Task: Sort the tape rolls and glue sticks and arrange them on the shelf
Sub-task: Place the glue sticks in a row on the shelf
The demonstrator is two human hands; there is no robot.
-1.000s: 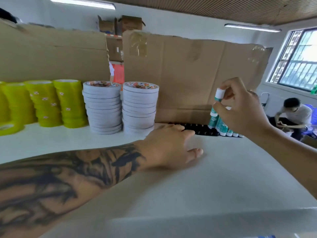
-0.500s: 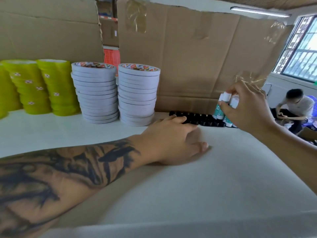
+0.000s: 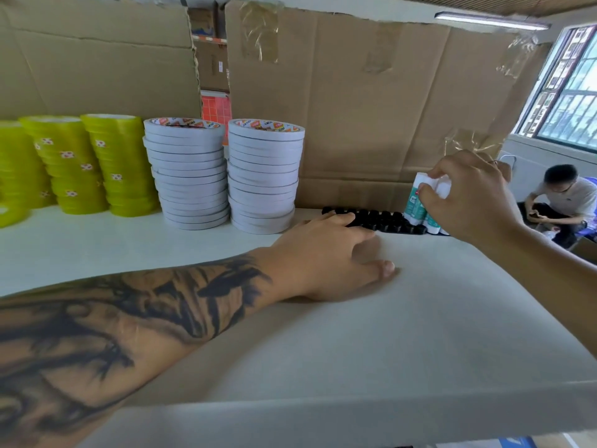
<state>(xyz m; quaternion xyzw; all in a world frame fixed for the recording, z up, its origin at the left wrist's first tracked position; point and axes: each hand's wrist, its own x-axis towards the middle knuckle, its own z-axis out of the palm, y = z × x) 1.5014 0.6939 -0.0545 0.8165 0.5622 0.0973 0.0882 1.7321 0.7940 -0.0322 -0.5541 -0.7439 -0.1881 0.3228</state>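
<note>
On the white shelf point(image 3: 420, 318) a black holder tray point(image 3: 378, 220) lies against the cardboard back. My left hand point(image 3: 326, 253) lies flat on the shelf with straight fingers touching the tray's left end. At the tray's right end stand teal glue sticks with white caps point(image 3: 416, 202). My right hand point(image 3: 468, 195) pinches the white cap of one stick and sets it among the others. Two stacks of white tape rolls point(image 3: 226, 173) stand left of the tray. Stacks of yellow-green tape rolls point(image 3: 93, 163) stand further left.
Flattened cardboard sheets point(image 3: 371, 101) form a wall behind the shelf. A person sits low at the far right point(image 3: 562, 202), below a barred window point(image 3: 571, 88). One loose yellow roll point(image 3: 9, 215) lies at the left edge.
My right hand has come down with the glue stick from above the row to among the standing sticks. My left hand has stayed on the shelf by the tray.
</note>
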